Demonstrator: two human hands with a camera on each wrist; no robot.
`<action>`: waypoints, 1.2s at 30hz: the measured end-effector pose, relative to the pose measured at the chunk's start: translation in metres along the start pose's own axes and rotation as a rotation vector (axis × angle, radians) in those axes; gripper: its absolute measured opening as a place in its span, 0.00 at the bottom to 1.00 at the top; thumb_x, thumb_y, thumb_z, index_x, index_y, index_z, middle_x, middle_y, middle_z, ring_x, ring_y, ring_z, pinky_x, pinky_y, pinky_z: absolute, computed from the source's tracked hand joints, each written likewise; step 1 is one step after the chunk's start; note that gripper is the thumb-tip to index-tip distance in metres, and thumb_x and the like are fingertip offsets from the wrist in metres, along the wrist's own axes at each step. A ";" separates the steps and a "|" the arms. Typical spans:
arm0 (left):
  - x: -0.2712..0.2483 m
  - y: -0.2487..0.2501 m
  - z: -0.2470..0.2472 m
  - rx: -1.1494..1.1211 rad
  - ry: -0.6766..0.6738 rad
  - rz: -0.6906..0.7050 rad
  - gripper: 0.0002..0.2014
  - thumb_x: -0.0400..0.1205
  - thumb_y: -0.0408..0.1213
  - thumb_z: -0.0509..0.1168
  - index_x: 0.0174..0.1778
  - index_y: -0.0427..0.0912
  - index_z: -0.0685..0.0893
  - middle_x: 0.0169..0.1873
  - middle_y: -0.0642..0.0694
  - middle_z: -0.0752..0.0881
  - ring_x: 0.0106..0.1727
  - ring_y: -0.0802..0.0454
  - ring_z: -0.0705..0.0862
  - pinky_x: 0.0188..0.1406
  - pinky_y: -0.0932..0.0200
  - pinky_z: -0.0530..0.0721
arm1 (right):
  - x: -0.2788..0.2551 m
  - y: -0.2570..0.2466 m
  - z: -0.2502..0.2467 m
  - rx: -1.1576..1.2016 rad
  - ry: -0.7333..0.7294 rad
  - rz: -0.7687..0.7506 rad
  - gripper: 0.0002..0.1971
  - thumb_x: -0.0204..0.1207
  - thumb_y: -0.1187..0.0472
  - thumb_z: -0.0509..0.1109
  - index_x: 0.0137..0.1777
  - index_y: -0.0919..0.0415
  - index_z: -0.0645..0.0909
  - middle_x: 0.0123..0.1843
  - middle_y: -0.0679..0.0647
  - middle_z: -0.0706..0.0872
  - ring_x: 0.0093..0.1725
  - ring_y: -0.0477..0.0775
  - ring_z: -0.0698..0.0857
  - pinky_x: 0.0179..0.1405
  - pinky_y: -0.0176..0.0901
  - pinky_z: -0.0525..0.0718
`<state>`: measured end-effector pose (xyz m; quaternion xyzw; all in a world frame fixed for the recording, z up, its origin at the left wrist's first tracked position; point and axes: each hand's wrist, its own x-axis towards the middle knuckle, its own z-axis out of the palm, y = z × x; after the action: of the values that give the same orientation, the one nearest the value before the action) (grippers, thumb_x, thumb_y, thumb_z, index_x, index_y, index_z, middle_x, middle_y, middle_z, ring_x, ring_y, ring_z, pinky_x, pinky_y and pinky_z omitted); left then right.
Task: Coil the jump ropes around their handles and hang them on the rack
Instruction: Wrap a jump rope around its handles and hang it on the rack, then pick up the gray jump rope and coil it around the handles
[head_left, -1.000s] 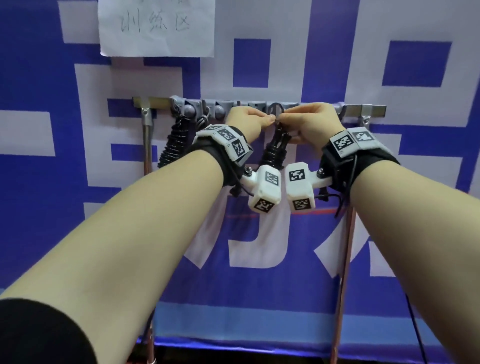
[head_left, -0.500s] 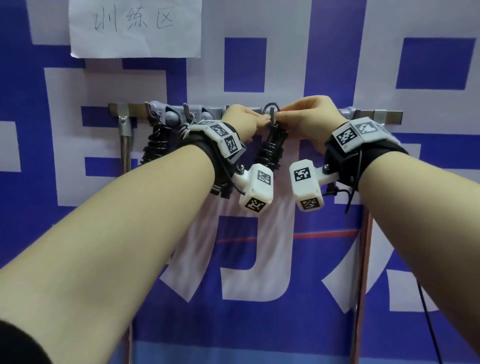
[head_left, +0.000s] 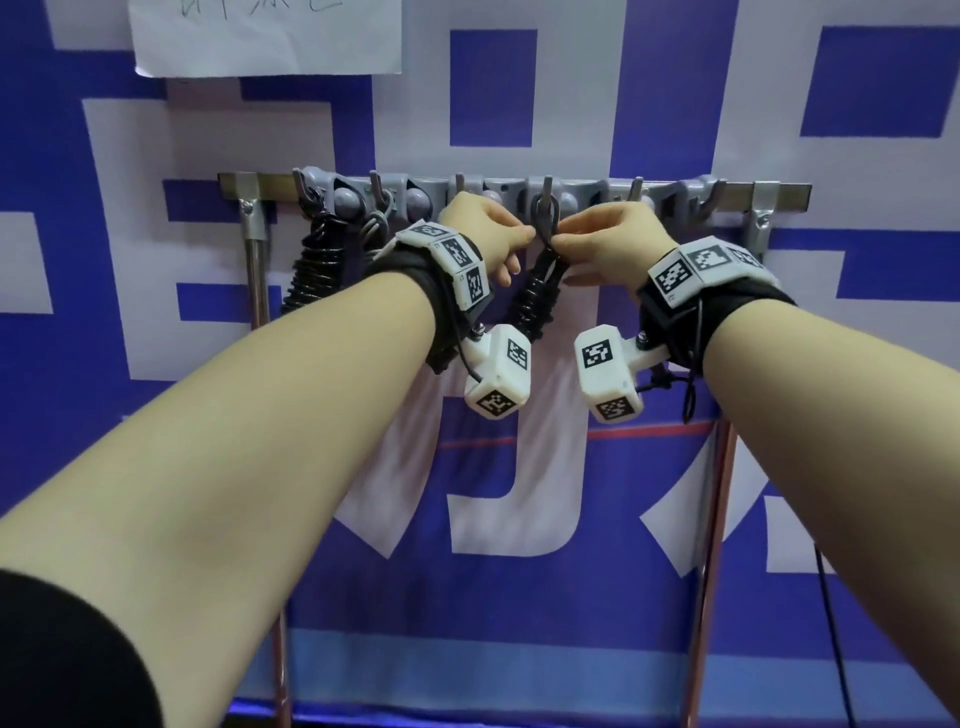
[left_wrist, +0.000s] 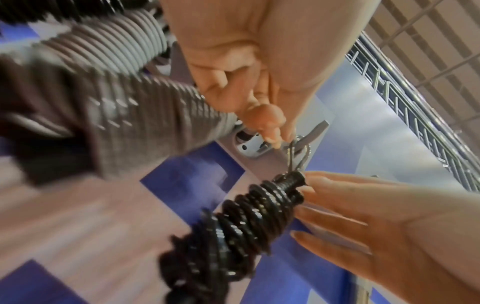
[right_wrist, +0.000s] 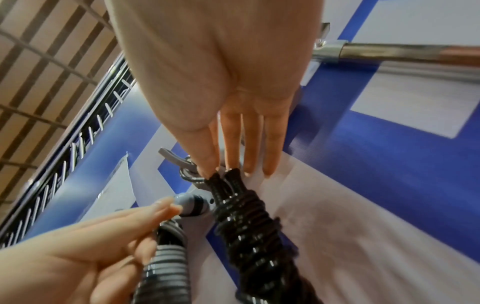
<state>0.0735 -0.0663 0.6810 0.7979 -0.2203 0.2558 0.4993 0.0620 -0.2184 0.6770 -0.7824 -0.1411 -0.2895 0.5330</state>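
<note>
A black jump rope (head_left: 535, 296), coiled round its handles, hangs by a thin loop (head_left: 540, 218) from the middle hook (head_left: 546, 189) of the grey rack (head_left: 737, 195). My right hand (head_left: 569, 241) pinches the rope's top just under the loop between thumb and forefinger (right_wrist: 207, 164), its other fingers straight. My left hand (head_left: 522, 239) has its curled fingertips (left_wrist: 275, 139) against the loop's left strand (left_wrist: 291, 156). Whether it still pinches the loop is unclear. The coil (left_wrist: 254, 216) dangles freely below both hands.
Another coiled black rope (head_left: 317, 265) hangs from the rack's leftmost hook, and a grey-coiled one (left_wrist: 116, 98) hangs just left of my left wrist. Bare hooks (head_left: 714, 195) stand at the right end. Metal posts (head_left: 257, 270) carry the rack before a blue-and-white banner.
Both hands have stayed at the middle hook with the loop over it. The fingertips have slid down to the loop's base, and the head view has moved closer.
</note>
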 end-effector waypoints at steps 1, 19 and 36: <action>-0.005 -0.003 -0.003 0.019 0.008 -0.002 0.10 0.81 0.37 0.67 0.33 0.46 0.82 0.12 0.52 0.79 0.12 0.59 0.75 0.11 0.74 0.64 | -0.004 0.001 -0.002 -0.052 -0.010 0.013 0.08 0.75 0.66 0.74 0.53 0.61 0.84 0.48 0.57 0.86 0.44 0.50 0.86 0.46 0.49 0.89; -0.248 -0.094 0.014 0.222 -0.288 -0.268 0.13 0.80 0.41 0.68 0.29 0.43 0.83 0.15 0.50 0.81 0.12 0.62 0.76 0.13 0.74 0.69 | -0.256 0.092 0.078 -0.301 -0.410 0.447 0.02 0.76 0.63 0.72 0.45 0.59 0.81 0.43 0.55 0.84 0.43 0.51 0.85 0.40 0.47 0.86; -0.443 -0.303 0.064 0.288 -0.591 -0.703 0.14 0.80 0.38 0.69 0.27 0.40 0.81 0.13 0.51 0.80 0.12 0.63 0.76 0.13 0.73 0.70 | -0.445 0.276 0.173 -0.521 -0.849 0.802 0.09 0.74 0.67 0.72 0.50 0.73 0.86 0.47 0.67 0.90 0.38 0.57 0.85 0.45 0.55 0.87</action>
<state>-0.0727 0.0403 0.1711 0.9237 -0.0317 -0.1383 0.3559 -0.0921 -0.1293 0.1553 -0.9250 0.0385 0.2428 0.2898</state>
